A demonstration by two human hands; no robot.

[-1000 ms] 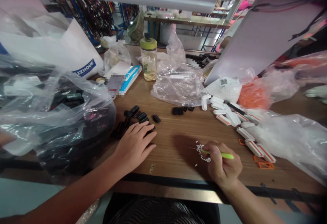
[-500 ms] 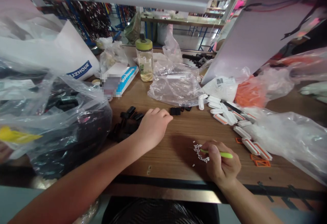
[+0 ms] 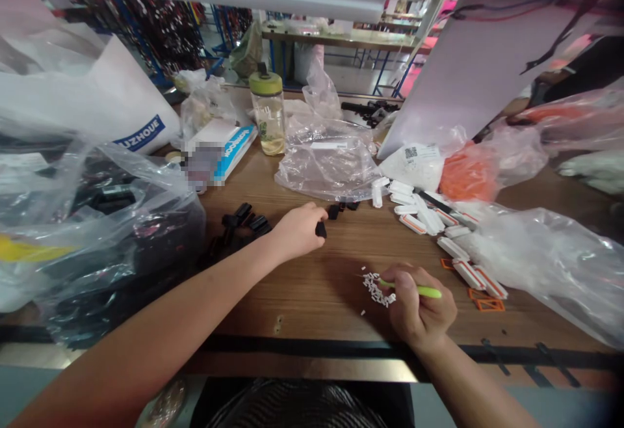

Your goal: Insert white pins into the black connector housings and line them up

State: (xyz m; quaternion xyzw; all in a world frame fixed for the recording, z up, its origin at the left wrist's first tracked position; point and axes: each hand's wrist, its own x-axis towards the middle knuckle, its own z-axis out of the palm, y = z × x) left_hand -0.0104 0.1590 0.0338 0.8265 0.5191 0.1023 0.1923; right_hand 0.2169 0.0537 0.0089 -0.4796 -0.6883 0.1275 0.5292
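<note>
My left hand [image 3: 299,229] is closed on a small black plastic block [image 3: 320,229], gripped between thumb and fingers just over the table. Other black pieces [image 3: 348,207] lie right beyond it. A pile of black pieces [image 3: 238,220] sits to the left of my wrist, partly hidden by the forearm. In my right hand [image 3: 422,304] is a tool with a lime-green handle [image 3: 424,291], its thin tip pointing left. That tip is at a small heap of tiny white pieces [image 3: 375,288] on the wooden table [image 3: 322,311].
White blocks with orange stripes [image 3: 470,273] and orange frames [image 3: 487,301] lie at the right. Clear plastic bags [image 3: 326,161] stand behind and at both sides. A bottle with a green lid [image 3: 267,112] and a blue-and-white box [image 3: 234,148] are at the back.
My left hand has closed on a black block from the row in front of it and drawn it slightly nearer. The right hand stays at the white heap. The whole view has shifted slightly.
</note>
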